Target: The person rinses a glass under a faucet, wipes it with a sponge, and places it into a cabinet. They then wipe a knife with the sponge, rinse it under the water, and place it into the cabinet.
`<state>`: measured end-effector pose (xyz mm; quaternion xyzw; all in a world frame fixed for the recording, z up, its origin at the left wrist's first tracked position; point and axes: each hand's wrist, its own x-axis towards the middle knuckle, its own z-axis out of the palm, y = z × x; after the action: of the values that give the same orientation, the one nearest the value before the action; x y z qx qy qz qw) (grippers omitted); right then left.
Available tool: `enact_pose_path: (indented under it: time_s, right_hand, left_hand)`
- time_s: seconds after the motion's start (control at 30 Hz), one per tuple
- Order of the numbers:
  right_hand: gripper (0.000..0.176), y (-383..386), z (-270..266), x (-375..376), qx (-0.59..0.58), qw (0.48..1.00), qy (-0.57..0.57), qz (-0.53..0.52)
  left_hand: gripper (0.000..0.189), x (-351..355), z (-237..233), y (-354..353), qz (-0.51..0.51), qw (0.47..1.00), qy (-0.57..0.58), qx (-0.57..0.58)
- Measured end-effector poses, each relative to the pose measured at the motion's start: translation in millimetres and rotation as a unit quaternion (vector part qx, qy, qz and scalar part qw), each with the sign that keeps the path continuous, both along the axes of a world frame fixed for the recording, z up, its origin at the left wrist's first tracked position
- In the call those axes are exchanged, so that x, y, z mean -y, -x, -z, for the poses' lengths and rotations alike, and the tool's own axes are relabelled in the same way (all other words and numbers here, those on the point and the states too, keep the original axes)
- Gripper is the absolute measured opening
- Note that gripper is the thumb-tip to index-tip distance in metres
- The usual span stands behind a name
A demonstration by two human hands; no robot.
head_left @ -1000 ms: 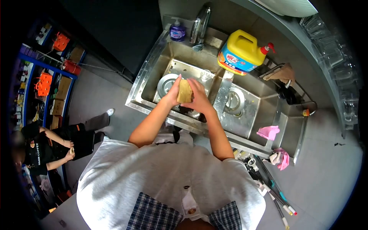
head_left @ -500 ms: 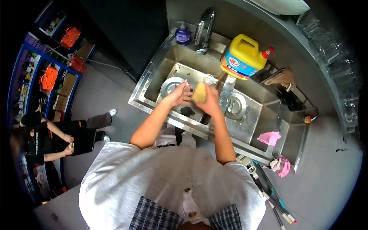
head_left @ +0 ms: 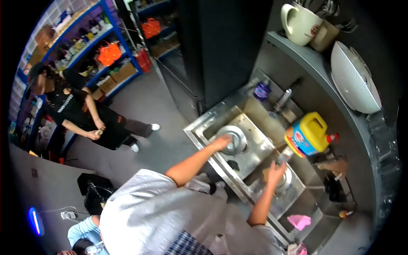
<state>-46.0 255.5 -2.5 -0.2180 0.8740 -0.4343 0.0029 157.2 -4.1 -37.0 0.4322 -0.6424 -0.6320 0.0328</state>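
In the left basin of the steel sink [head_left: 199,135], my left hand [head_left: 222,143] reaches onto a round metal lid-like disc [head_left: 236,135]. Blur hides whether its fingers grip the disc. Over the right basin, my right hand [head_left: 277,171] is curled, with a yellowish sponge [head_left: 266,174] showing at its left side. A small dark clump [head_left: 233,165] lies on the left basin's floor. Below my right hand is a round drain fitting [head_left: 287,180], partly hidden.
A yellow jug [head_left: 315,131] with a red pump and a purple soap bottle [head_left: 262,91] stand behind the sink by the faucet [head_left: 289,94]. Pink cloth [head_left: 299,221] lies at the right. A shelf [head_left: 316,63] holds a mug and bowls. A person [head_left: 80,106] stands at the left.
The view has turned, and my hands have moved apart. My left hand has gone down to the metal disc; my right hand has shifted over the right basin with the sponge.
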Motion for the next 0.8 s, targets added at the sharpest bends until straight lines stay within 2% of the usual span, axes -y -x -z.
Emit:
enact_pose_path:
  time_s: [0.03, 0.07, 0.1, 0.13, 0.17, 0.2, 0.23, 0.27, 0.3, 0.33, 0.4, 0.43, 0.5, 0.53, 0.6, 0.63, 0.67, 0.7, 0.73, 0.77, 0.8]
  right_hand:
    - [0.049, -7.0, -15.5, 33.3, 0.080, 0.990, 0.106, -0.046]
    - [0.042, -6.1, 29.7, 48.1, -0.143, 0.982, 0.008, -0.119]
    - [0.038, -13.1, 10.2, 73.6, 0.179, 0.923, 0.076, -0.333]
    - [0.038, -22.2, 15.2, 80.1, 0.289, 0.815, 0.073, -0.497]
    - [0.043, -32.9, -24.3, 79.0, 0.421, 0.727, -0.020, -0.542]
    - [0.044, -31.5, -21.6, 72.3, 0.315, 0.803, -0.115, -0.493]
    - [0.046, -25.1, -16.0, 71.8, 0.201, 0.851, -0.214, -0.436]
    - [0.044, -21.9, -7.9, 73.0, 0.093, 0.922, -0.224, -0.301]
    - [0.042, -26.3, 6.9, 71.4, -0.011, 0.958, -0.233, -0.164]
    - [0.031, -22.6, 22.0, 74.3, 0.057, 0.975, -0.176, -0.124]
    - [0.034, -13.4, 61.2, 85.4, 0.139, 0.949, -0.219, -0.179]
    - [0.036, -8.4, 77.3, 94.4, 0.174, 0.925, -0.251, -0.225]
    - [0.037, -8.2, 103.9, 113.5, 0.182, 0.917, -0.283, -0.216]
    - [0.037, -11.8, 119.6, 118.2, 0.189, 0.911, -0.299, -0.214]
    - [0.036, -15.6, 148.2, 134.8, 0.250, 0.892, -0.313, -0.207]
    - [0.036, -20.6, 167.4, 142.3, 0.283, 0.882, -0.317, -0.204]
    - [0.036, -23.8, 210.4, 146.9, 0.192, 0.906, -0.313, -0.211]
    - [0.037, -26.6, 206.2, 158.6, 0.243, 0.868, -0.382, -0.202]
    - [0.036, -32.3, 211.9, 163.7, 0.220, 0.878, -0.370, -0.208]
    - [0.036, -37.6, 230.2, 162.7, 0.201, 0.886, -0.358, -0.214]
    - [0.038, -38.4, 247.2, 165.9, 0.196, 0.876, -0.375, -0.231]
  left_hand:
    - [0.045, 5.2, -1.0, 1.0, -0.018, 0.999, -0.029, -0.005]
    - [0.043, 4.8, 3.2, 0.5, -0.024, 0.997, -0.066, -0.003]
    - [0.041, 0.6, 10.1, 0.4, -0.023, 0.995, -0.098, 0.002]
    - [0.037, 0.6, 10.1, -0.3, -0.037, 0.991, -0.127, -0.013]
    - [0.034, 3.9, 9.6, -3.8, -0.041, 0.987, -0.149, -0.036]
    - [0.031, 3.5, 0.8, -6.9, -0.037, 0.985, -0.164, -0.041]
    - [0.029, 9.6, -5.7, -8.3, -0.043, 0.982, -0.179, -0.049]
    - [0.025, 21.3, 9.5, -9.4, -0.040, 0.977, -0.194, -0.077]
    - [0.021, 22.5, 29.1, -16.8, -0.044, 0.971, -0.215, -0.094]
    - [0.020, 19.7, 34.6, -16.2, -0.042, 0.977, -0.191, -0.082]
    - [0.019, 19.2, 19.3, -18.2, -0.034, 0.987, -0.146, -0.059]
    - [0.018, 18.2, 32.5, -19.4, -0.036, 0.987, -0.109, -0.112]
    - [0.017, 21.4, 65.7, -21.4, -0.013, 0.983, -0.085, -0.163]
    - [0.018, 18.1, 71.6, -26.4, -0.003, 0.989, -0.031, -0.147]
    - [0.021, 13.5, 63.3, -28.9, 0.020, 0.990, 0.087, -0.108]
    - [0.021, 6.3, 17.8, -29.8, 0.022, 0.995, 0.081, -0.062]
    - [0.020, 6.2, 25.8, -32.7, 0.027, 0.992, 0.092, -0.082]
    - [0.020, 8.6, 35.6, -36.3, 0.032, 0.989, 0.105, -0.101]
    - [0.018, 5.1, 37.1, -37.9, 0.010, 0.981, 0.093, -0.173]
    - [0.019, 6.9, 27.7, -40.4, 0.034, 0.984, 0.114, -0.136]
    - [0.020, 6.2, 17.5, -42.8, 0.034, 0.987, 0.087, -0.132]
